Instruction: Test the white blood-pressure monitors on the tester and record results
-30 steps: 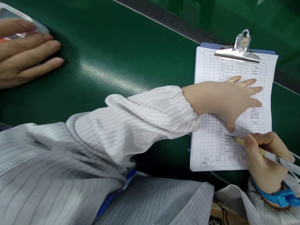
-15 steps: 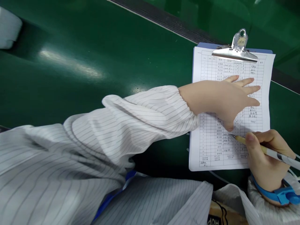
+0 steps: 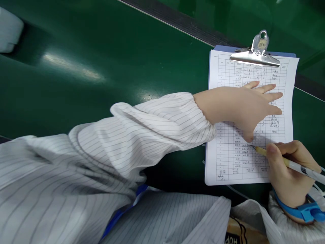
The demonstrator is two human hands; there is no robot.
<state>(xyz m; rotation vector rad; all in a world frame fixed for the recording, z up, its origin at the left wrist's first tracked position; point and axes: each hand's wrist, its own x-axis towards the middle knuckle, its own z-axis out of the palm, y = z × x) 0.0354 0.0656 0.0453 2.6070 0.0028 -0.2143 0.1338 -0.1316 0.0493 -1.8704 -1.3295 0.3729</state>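
Note:
A printed form (image 3: pixel 281 135) with handwritten entries lies on a blue clipboard (image 3: pixel 223 49), under its metal clip (image 3: pixel 255 58). Fingers spread, my left hand (image 3: pixel 243 105) lies flat across the middle of the sheet. My right hand (image 3: pixel 289 173) grips a pen (image 3: pixel 291 165) between thumb and fingers at the lower right of the form. The pen's tip is at a row in the lower part of the table, just below my left thumb. A blue band (image 3: pixel 302 211) circles my right wrist.
The clipboard rests on a green tabletop (image 3: pixel 83 91). Behind it a dark strip (image 3: pixel 177 22) runs diagonally along the surface. A pale grey object (image 3: pixel 10 30) stands at the far upper left. A thin white cable (image 3: pixel 237 191) shows below the sheet.
A little more handwriting shows at the pen's tip. Both hands and the clipboard keep nearly the same places.

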